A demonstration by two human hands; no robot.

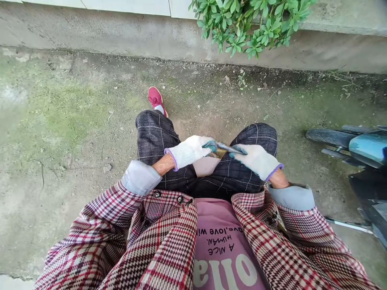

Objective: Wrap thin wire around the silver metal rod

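My left hand [193, 152], in a white knit glove with green-coated fingers and a purple cuff, is closed around something partly hidden beside a small yellow piece [221, 153]. My right hand [255, 159], gloved the same way, grips a slim grey metal tool [231, 148]. The tool's ridged end slants toward my left fingers, above the yellow piece. Its exact kind is unclear. Both hands meet over my lap, between knees in dark checked trousers [157, 139]. Beneath them shows a pale flat surface [207, 166].
Packed earth with moss and pebbles [99, 104] surrounds me. A low concrete wall [121, 36] runs across the front, with a leafy green bush [254, 24] hanging over it. A wheeled vehicle with blue-green bodywork [367, 147] stands at the right. My red shoe [155, 98] is on the ground ahead.
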